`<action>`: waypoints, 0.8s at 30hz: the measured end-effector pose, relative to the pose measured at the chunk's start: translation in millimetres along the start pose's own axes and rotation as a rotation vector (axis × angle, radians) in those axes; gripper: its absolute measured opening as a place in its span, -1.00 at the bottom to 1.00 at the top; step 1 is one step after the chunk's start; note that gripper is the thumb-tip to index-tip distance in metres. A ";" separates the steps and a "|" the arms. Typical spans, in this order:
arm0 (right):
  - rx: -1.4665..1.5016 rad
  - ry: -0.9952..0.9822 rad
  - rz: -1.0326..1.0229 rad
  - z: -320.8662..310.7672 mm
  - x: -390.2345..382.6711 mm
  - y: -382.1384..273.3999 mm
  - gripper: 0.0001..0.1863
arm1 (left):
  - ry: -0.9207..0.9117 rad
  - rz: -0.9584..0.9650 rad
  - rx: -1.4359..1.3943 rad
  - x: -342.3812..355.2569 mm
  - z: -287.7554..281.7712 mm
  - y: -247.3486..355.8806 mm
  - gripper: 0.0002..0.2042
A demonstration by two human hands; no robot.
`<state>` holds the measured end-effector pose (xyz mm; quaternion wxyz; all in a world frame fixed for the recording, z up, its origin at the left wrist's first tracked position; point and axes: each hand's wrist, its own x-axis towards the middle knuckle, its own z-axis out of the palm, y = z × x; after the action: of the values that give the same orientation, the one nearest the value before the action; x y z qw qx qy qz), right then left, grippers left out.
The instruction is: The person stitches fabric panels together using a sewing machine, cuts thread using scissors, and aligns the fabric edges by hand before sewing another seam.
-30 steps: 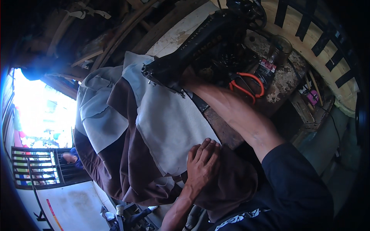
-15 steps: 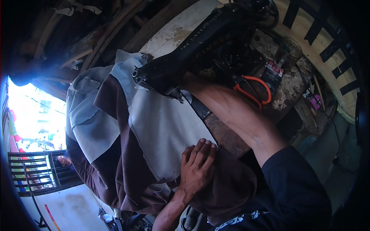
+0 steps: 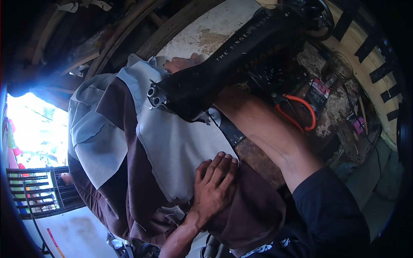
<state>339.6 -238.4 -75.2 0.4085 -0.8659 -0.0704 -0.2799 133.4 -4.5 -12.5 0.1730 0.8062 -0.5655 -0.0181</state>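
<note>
Head view: I see the left hand (image 3: 215,185) laid flat, fingers nearly together, on the grey fabric panel (image 3: 172,144), which runs beneath the black sewing machine's head (image 3: 172,94). The right hand (image 3: 181,63) shows beyond it, partly hidden; I can't tell its grip. Orange-handled scissors (image 3: 312,112) lie near the right forearm (image 3: 266,129).

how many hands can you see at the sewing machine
2: the left hand lies on the fabric, at the edge of the light grey panel; the right hand, partly hidden, shows beyond the black sewing machine.
</note>
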 end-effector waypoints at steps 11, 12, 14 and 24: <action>-0.220 -0.086 0.256 10.1 39.7 -9.6 -0.66 | -0.010 0.043 0.063 16.5 -4.7 -31.7 -0.43; -0.194 -0.091 0.259 11.5 41.5 -6.8 -0.56 | 0.004 0.038 0.038 19.0 -5.8 -32.5 -0.41; -0.217 -0.086 0.255 14.9 45.7 -1.9 -0.59 | 0.018 0.031 0.012 22.2 -4.7 -36.2 -0.38; -0.298 0.003 0.122 37.2 62.5 23.5 -0.73 | 0.069 0.051 0.014 32.0 -2.3 -59.5 -0.39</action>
<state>415.8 -232.7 -76.0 0.2918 -0.9192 0.0251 -0.2631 199.3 -15.5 -22.9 0.1870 0.7929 -0.5796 0.0179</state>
